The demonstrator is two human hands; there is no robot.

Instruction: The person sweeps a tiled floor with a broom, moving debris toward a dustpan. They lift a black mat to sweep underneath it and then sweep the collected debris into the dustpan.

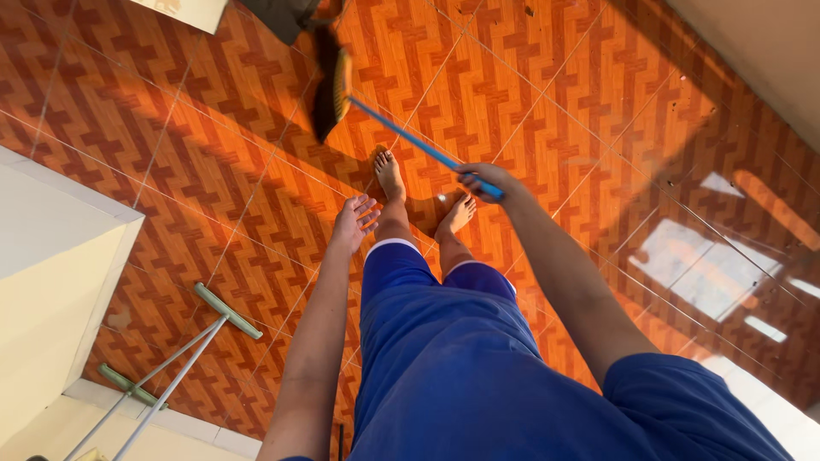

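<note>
Over the orange patterned floor (pixel 530 94), I see the right hand (pixel 483 181) with fingers wrapped tight round a blue broom handle (pixel 410 138); its dark brush head (pixel 329 85) sits far left of the bare feet (pixel 424 192). Left hand (pixel 354 220) hangs spread, holding nothing. Risks, as I judge: one-handed hold slipping; brush clipping toes; tripping on the two green-headed mops (pixel 184 350) lying near left.
</note>
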